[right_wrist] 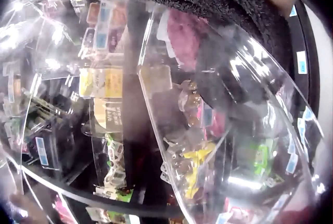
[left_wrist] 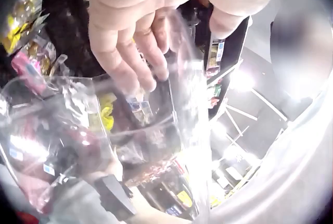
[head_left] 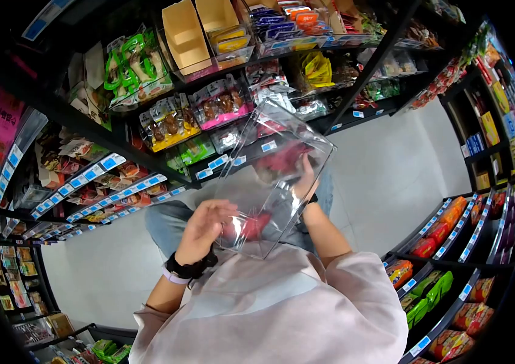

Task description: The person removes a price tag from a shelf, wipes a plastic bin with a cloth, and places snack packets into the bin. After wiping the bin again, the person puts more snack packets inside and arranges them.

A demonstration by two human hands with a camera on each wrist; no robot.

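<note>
A large clear plastic box [head_left: 272, 203], tilted, lies across the person's lap. My right hand [head_left: 305, 181] holds it by its right side, thumb up along the wall; its other fingers are hidden. Dark red cloth [head_left: 285, 161] shows beside that thumb, and another red patch [head_left: 251, 227] at the box's near end. My left hand [head_left: 204, 225] is at the near left corner, its fingers loosely bent over the clear wall. In the left wrist view, those fingers [left_wrist: 136, 70] overlap the plastic, with the thumb apart. Dark grey fluffy cloth [right_wrist: 223, 5] and pink cloth [right_wrist: 184, 36] border the box in the right wrist view.
Shop shelves stand close ahead, holding packaged snacks [head_left: 169, 124], green bags [head_left: 136, 64] and open cardboard boxes [head_left: 186, 36]. Shelf edges with price labels [head_left: 97, 176] run along the left. More shelves with red packs [head_left: 436, 233] stand at the right, beyond grey floor [head_left: 391, 164].
</note>
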